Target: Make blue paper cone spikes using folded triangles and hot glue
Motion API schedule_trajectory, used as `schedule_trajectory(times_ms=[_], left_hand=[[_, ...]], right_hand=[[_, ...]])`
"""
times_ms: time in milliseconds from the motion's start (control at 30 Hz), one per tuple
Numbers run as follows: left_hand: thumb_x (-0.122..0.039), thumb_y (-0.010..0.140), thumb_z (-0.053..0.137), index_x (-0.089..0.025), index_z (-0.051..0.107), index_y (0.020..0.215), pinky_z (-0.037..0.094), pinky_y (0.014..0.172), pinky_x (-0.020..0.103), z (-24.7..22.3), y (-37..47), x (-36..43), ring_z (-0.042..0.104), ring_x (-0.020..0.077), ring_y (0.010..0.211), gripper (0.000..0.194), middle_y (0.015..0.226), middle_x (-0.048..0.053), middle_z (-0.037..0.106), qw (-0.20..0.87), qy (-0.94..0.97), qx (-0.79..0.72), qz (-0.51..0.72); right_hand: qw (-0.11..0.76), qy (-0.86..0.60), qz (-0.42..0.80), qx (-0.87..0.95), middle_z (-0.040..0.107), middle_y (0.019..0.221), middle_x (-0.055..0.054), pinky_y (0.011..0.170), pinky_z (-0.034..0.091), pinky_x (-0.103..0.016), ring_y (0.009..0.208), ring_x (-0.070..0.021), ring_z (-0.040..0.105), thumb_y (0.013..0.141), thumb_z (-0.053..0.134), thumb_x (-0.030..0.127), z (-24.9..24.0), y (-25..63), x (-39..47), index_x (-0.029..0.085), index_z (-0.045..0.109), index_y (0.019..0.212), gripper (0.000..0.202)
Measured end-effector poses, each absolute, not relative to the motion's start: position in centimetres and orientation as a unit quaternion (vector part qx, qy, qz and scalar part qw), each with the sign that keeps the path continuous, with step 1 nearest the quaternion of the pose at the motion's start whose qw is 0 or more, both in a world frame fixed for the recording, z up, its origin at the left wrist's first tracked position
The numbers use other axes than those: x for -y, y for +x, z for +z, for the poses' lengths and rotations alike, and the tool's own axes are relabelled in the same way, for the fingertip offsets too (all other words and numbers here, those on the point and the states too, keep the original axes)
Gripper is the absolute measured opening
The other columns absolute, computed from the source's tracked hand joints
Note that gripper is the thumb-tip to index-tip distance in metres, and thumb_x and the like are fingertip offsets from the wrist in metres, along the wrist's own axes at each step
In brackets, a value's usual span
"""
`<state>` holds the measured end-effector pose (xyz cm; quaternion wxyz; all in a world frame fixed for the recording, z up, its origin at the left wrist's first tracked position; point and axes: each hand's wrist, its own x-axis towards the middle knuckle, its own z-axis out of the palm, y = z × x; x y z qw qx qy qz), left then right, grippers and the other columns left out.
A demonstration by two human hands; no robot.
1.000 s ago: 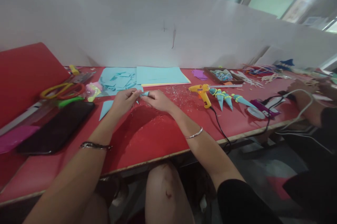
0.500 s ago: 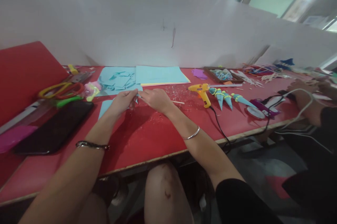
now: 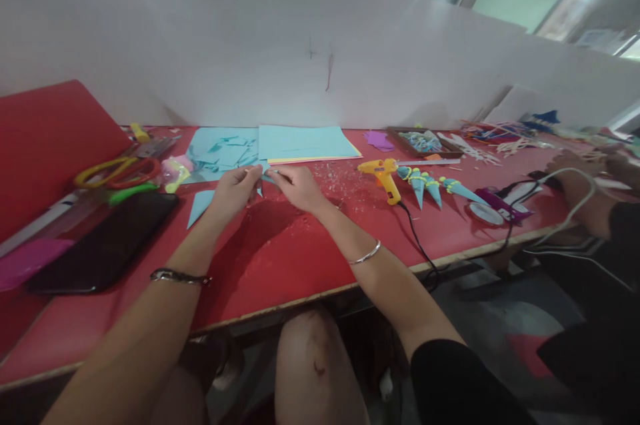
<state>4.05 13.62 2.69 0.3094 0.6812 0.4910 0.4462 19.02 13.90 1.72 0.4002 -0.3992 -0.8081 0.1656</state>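
Observation:
Between both hands is a small piece of light-blue paper [image 3: 265, 172], mostly covered by my fingers. My left hand [image 3: 237, 190] pinches its left side, and my right hand [image 3: 296, 188] pinches the right side, the two sets of fingertips almost touching. Just left of my left hand lies a blue paper piece [image 3: 199, 204] on the red table [image 3: 280, 258]. Behind the hands, cut blue paper strips [image 3: 227, 153] are heaped on a blue sheet, beside a stack of blue sheets [image 3: 305, 142].
A yellow glue gun [image 3: 381, 177] stands to the right, near several blue paper cones [image 3: 420, 186] with yellow trim. Scissors [image 3: 105, 172] and a black phone [image 3: 107, 242] lie at left. A wooden tray [image 3: 400, 138] sits at the back. Another person's arm [image 3: 575, 192] rests far right.
My right hand has shifted slightly right, and its fingers have drawn a little away from the left ones, showing more blue paper. The stick beside my right hand is now hidden.

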Motion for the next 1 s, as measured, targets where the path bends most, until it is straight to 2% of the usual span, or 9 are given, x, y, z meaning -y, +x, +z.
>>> schedule_trajectory(times_ms=[100,200,333,500,600,800,1000], left_hand=[[-0.032,0.082,0.042,-0.02,0.04,0.049,0.034,0.046,0.022,2.7,3.9,-13.6,0.039,0.0085,0.04,0.035,0.04,-0.004,0.04,0.275,0.701,-0.471,0.459],[-0.033,0.083,0.04,-0.019,0.043,0.054,0.033,0.046,0.023,2.7,3.7,-13.6,0.037,0.0084,0.04,0.032,0.041,-0.006,0.038,0.261,0.702,-0.475,0.462],[-0.035,0.084,0.039,-0.019,0.043,0.055,0.032,0.048,0.022,2.7,3.5,-13.6,0.038,0.0082,0.042,0.033,0.044,-0.005,0.04,0.225,0.719,-0.476,0.453],[-0.034,0.084,0.039,-0.019,0.043,0.055,0.032,0.047,0.022,2.6,3.4,-13.8,0.037,0.008,0.041,0.033,0.043,-0.006,0.039,0.225,0.717,-0.48,0.453],[-0.032,0.083,0.04,-0.019,0.044,0.055,0.031,0.046,0.022,2.7,3.5,-13.7,0.036,0.0081,0.04,0.032,0.042,-0.006,0.038,0.237,0.702,-0.492,0.457],[-0.031,0.082,0.042,-0.019,0.045,0.055,0.028,0.042,0.022,2.8,3.9,-13.3,0.034,0.0083,0.039,0.029,0.04,-0.006,0.037,0.244,0.669,-0.525,0.466],[-0.036,0.081,0.043,-0.019,0.046,0.054,0.028,0.04,0.023,2.3,3.8,-13.7,0.035,0.0088,0.036,0.032,0.039,-0.005,0.039,0.252,0.655,-0.546,0.458]], right_hand=[[0.42,-0.405,0.236,0.777,0.058,0.063,0.0,0.062,0.037,-0.021,0.058,-0.009,0.051,0.09,0.038,0.039,1.6,19.0,-14.1,0.013,0.063,0.086,0.036],[0.435,-0.384,0.308,0.754,0.06,0.064,0.0,0.06,0.04,-0.021,0.052,-0.0076,0.051,0.089,0.04,0.038,1.5,19.1,-14.3,0.014,0.063,0.094,0.034],[0.446,-0.361,0.353,0.739,0.066,0.072,-0.001,0.062,0.042,-0.02,0.057,-0.0073,0.056,0.088,0.044,0.032,1.4,19.2,-14.6,0.013,0.064,0.093,0.029],[0.448,-0.354,0.337,0.748,0.068,0.076,-0.003,0.069,0.044,-0.021,0.066,-0.0091,0.06,0.087,0.045,0.031,1.3,19.2,-14.7,0.013,0.066,0.09,0.029],[0.43,-0.381,0.276,0.77,0.069,0.079,-0.004,0.07,0.043,-0.022,0.072,-0.0111,0.061,0.088,0.043,0.032,1.4,19.1,-14.3,0.012,0.068,0.094,0.032],[0.313,-0.442,0.053,0.839,0.066,0.108,-0.005,0.078,0.04,-0.025,0.096,-0.016,0.06,0.093,0.034,0.028,1.9,18.8,-13.3,0.021,0.06,0.115,0.035],[0.18,-0.473,-0.085,0.858,0.067,0.099,-0.008,0.065,0.039,-0.027,0.085,-0.0184,0.061,0.095,0.026,0.024,2.3,18.5,-12.9,0.021,0.05,0.127,0.04]])
